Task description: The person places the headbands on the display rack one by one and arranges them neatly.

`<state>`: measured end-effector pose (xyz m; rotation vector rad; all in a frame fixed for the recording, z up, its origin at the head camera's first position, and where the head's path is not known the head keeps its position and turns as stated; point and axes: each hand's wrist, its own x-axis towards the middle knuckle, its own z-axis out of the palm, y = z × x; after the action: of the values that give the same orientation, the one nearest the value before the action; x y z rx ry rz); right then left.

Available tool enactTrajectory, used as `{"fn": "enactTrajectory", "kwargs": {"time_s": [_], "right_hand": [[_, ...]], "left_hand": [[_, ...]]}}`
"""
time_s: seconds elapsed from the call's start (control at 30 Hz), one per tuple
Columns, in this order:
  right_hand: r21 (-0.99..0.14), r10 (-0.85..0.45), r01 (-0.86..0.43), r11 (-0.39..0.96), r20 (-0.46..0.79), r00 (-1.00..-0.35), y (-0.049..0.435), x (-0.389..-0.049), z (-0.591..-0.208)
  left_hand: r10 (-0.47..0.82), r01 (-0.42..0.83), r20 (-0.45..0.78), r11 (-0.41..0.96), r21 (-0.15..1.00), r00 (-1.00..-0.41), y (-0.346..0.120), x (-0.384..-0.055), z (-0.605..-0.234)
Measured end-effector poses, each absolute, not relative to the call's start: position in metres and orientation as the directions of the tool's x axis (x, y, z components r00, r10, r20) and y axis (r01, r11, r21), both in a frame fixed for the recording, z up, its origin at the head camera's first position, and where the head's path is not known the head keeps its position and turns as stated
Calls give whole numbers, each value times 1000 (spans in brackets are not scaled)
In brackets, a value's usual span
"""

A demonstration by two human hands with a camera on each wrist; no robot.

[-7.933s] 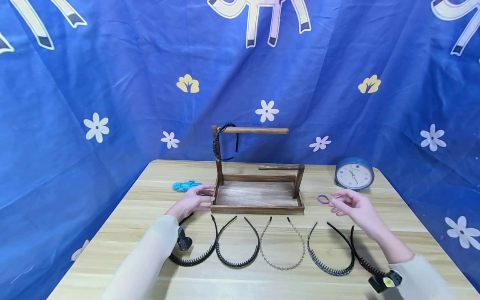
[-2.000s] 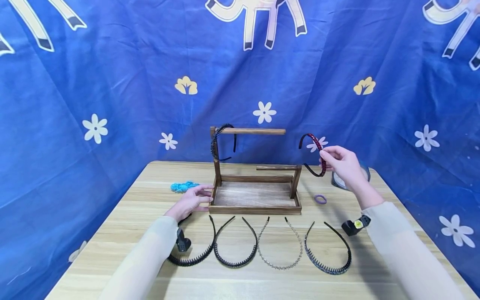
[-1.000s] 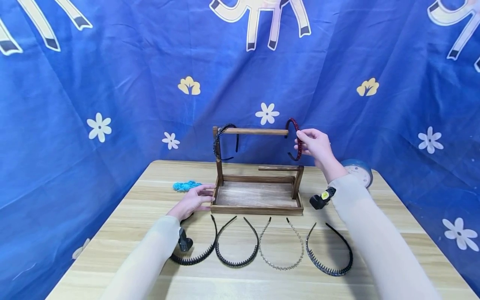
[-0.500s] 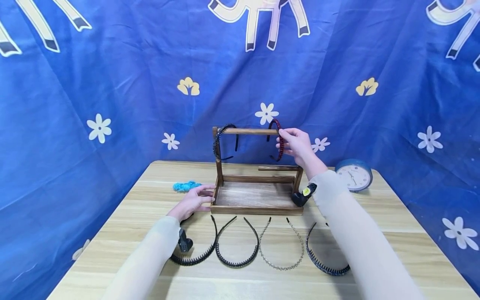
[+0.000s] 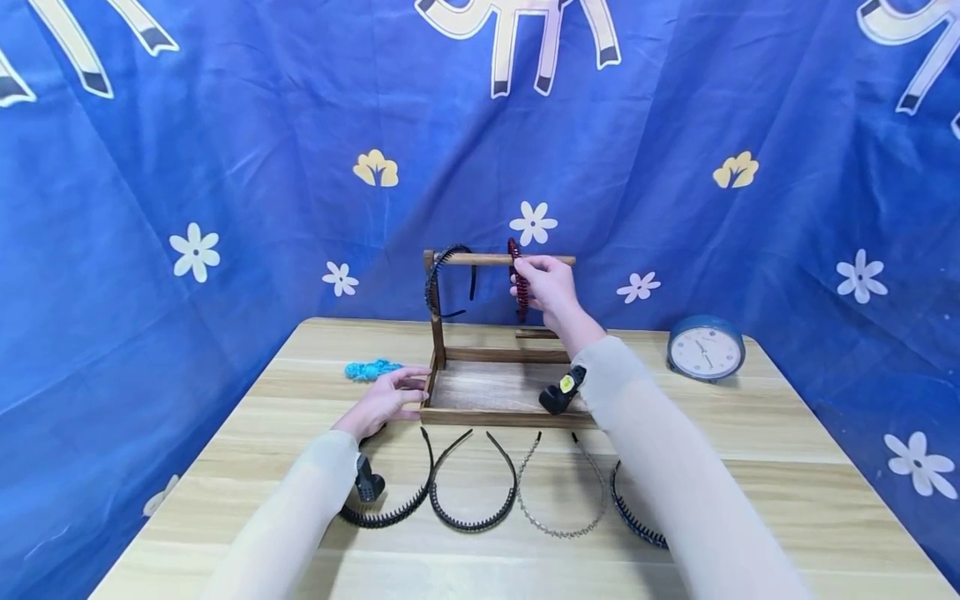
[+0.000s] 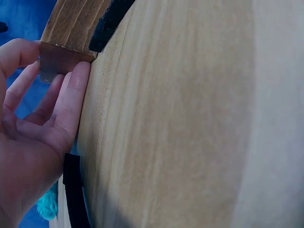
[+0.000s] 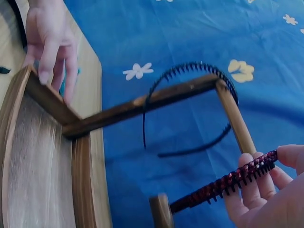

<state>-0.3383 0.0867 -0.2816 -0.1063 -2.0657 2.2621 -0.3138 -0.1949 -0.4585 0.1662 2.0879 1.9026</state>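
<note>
My right hand [image 5: 551, 287] pinches a dark red headband [image 7: 228, 183] between thumb and fingers, at the upper bar [image 5: 487, 260] of a brown wooden stand. This headband hangs around the bar, right of its middle. A black toothed headband [image 5: 433, 287] loops over the bar's left end, against the upright. My left hand [image 5: 382, 404] touches the left end of the stand's tray [image 5: 510, 417] with fairly straight fingers; the left wrist view shows fingertips against its wooden corner [image 6: 61, 59]. The stand's lower right post is hidden behind my right wrist in the head view.
In front of the stand lie a black toothed headband [image 5: 386, 522], a thinner black one [image 5: 472, 527], a beaded one [image 5: 562, 533] and a blue-black one [image 5: 633, 525], partly under my right sleeve. A blue bundle [image 5: 371, 370] lies left, a clock [image 5: 707, 348] right.
My right hand left the purple hair tie on the table, lifted the dark red headband from the right and carried it left onto the upper bar. My left hand has stayed at the tray.
</note>
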Motion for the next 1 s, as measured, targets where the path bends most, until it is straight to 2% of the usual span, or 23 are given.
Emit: {"fn": "enactTrajectory", "kwargs": {"time_s": [0.57,1.0], "right_hand": [[-985,24,57,-163,-62,-998,43,-338,-272],[-974,-23,85,-210,-82,-996,34,-341,-274]], "left_hand": [[300,-120,-154,130,984,-941,-195,-313,-456],[282,-131,-162,128,983,-946,-195,-315,-457]]}}
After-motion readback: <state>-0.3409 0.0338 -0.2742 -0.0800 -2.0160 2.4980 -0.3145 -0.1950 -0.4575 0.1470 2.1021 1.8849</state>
